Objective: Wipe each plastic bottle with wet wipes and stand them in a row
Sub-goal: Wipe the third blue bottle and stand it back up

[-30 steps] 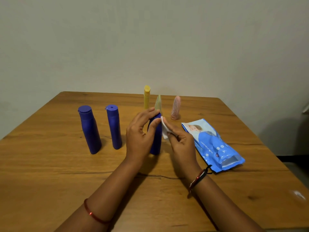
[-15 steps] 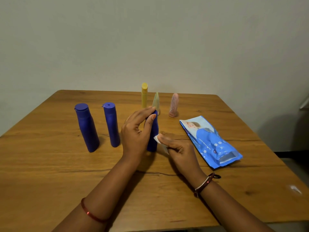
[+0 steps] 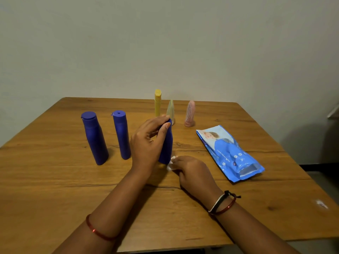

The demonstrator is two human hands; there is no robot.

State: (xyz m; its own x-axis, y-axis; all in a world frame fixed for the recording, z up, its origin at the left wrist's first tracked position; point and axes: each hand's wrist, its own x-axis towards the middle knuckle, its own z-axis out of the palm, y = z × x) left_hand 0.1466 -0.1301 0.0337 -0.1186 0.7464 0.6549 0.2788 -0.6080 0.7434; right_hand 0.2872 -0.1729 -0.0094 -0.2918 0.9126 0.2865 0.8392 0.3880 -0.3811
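I see both forearms bare, no sleeves. The left wrist wears one thin red bangle (image 3: 97, 232). The right wrist carries a red bangle (image 3: 230, 207), a white band, and a knotted black thread (image 3: 231, 194).

A brown wooden bench (image 3: 55, 180) with a dark crack running across its grain stands against a plain pale grey-green wall (image 3: 165, 43) at the far side.

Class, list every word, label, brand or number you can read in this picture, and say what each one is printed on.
"BABY" and "WIPES", part of a longer small line too blurred to read in full: on the blue wipes pack.
Other small print on that pack: too small to read.
Blue bottles, yellow bottle: no text visible.
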